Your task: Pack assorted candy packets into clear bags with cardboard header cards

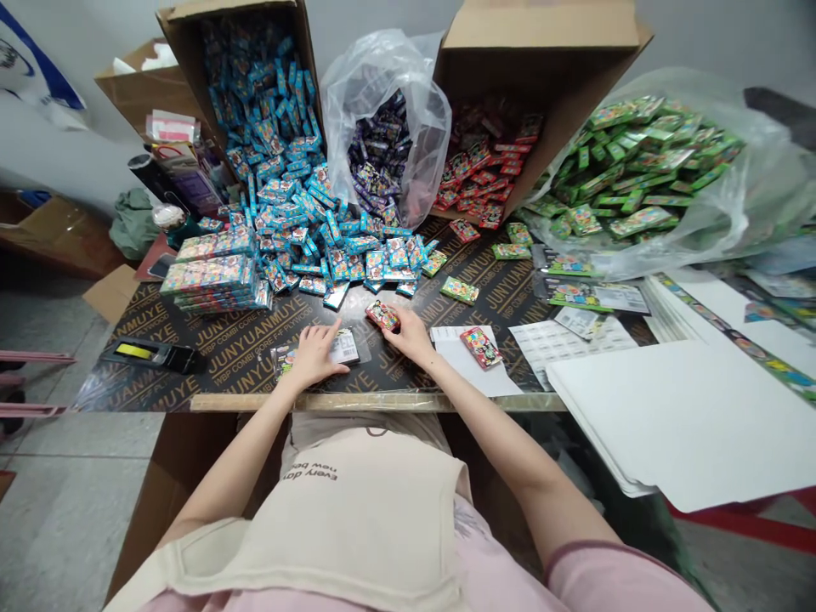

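Observation:
My left hand [314, 353] lies with fingers spread over a clear printed packet [348, 347] that carries a barcode label, on the dark table. In my right hand [408, 337] is a small red printed box [382, 315], gripped at its near right end. Another red box [480, 348] rests on a white paper sheet [497, 378] to the right of that hand. Beyond my hands lies a spread of small blue boxes [344, 259], with a green box [460, 290] apart from them on the right.
Behind stand a carton [306, 51] spilling blue boxes, a clear bag [433, 110] of purple boxes, a carton [541, 25] of red boxes and a bag [765, 187] of green ones. A tape dispenser [153, 354] and stacked packs [210, 276] are left; white sheets [688, 408] overhang right.

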`<action>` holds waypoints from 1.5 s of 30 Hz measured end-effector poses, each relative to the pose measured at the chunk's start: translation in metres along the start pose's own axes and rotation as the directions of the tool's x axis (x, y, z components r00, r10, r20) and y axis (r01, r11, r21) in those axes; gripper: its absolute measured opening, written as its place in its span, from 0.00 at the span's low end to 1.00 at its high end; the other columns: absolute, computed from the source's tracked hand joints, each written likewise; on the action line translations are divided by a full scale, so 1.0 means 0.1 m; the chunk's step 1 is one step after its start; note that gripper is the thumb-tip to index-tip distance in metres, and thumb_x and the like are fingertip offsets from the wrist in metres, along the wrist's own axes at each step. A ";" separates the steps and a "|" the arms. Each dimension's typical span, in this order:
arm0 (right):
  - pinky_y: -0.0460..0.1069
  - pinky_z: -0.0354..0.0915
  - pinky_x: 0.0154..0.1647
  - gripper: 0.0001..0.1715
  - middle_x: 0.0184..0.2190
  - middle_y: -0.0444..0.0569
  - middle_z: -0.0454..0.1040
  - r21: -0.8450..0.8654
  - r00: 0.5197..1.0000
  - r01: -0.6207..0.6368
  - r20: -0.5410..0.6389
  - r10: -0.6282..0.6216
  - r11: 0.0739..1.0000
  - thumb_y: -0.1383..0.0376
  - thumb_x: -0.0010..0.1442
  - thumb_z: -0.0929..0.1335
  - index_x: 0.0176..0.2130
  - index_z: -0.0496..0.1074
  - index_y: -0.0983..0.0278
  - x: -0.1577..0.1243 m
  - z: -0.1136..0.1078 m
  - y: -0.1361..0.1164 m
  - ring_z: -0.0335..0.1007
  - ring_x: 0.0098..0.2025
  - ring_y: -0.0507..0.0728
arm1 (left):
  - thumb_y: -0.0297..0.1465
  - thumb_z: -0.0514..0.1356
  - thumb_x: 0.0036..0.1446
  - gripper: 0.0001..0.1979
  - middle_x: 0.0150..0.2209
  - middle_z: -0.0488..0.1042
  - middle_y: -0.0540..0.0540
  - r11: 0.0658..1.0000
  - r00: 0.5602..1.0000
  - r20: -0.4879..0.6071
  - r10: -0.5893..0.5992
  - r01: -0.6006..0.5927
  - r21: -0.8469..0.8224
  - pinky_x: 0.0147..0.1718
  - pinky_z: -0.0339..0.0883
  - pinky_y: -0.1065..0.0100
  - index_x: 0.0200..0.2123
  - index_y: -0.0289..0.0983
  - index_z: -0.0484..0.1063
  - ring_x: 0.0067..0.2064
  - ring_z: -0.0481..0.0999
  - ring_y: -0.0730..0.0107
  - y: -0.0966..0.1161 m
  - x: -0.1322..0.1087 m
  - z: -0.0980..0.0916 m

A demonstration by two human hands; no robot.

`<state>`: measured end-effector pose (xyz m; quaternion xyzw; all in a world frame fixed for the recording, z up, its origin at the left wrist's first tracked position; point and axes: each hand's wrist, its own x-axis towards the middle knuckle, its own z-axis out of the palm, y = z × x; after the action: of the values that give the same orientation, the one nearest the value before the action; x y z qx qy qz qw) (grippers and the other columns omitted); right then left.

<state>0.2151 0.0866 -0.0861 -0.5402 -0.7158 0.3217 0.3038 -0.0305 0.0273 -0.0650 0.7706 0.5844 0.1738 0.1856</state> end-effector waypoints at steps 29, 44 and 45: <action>0.64 0.40 0.62 0.44 0.52 0.55 0.72 -0.225 0.916 0.400 0.092 -0.389 0.889 0.50 0.47 0.74 0.58 0.61 0.60 -0.29 0.04 -0.06 0.67 0.54 0.67 | 0.37 0.71 0.37 0.58 0.52 0.69 0.39 0.995 0.994 0.102 0.048 -0.056 0.079 0.54 0.58 0.52 0.68 0.39 0.44 0.53 0.67 0.49 -0.12 -0.12 -0.02; 0.65 0.38 0.65 0.39 0.52 0.53 0.74 0.007 0.932 0.343 0.123 -0.341 0.939 0.50 0.63 0.63 0.67 0.47 0.57 -0.36 0.01 -0.21 0.60 0.61 0.62 | 0.37 0.70 0.40 0.58 0.53 0.69 0.41 0.985 0.999 0.023 0.027 -0.023 -0.169 0.55 0.60 0.54 0.68 0.42 0.39 0.55 0.69 0.53 -0.04 -0.04 0.00; 0.65 0.39 0.65 0.36 0.54 0.53 0.72 -0.026 0.934 0.347 0.108 -0.342 0.938 0.51 0.64 0.62 0.66 0.49 0.56 -0.30 -0.05 -0.17 0.60 0.62 0.62 | 0.37 0.70 0.40 0.58 0.53 0.69 0.41 0.988 0.999 0.027 0.036 -0.031 -0.152 0.56 0.60 0.53 0.68 0.42 0.39 0.54 0.69 0.53 -0.03 -0.04 0.01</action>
<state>0.2169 0.0543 -0.0723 -0.3961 -0.8208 0.2746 0.3066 -0.0333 0.0245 -0.0680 0.7664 0.5537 0.2093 0.2493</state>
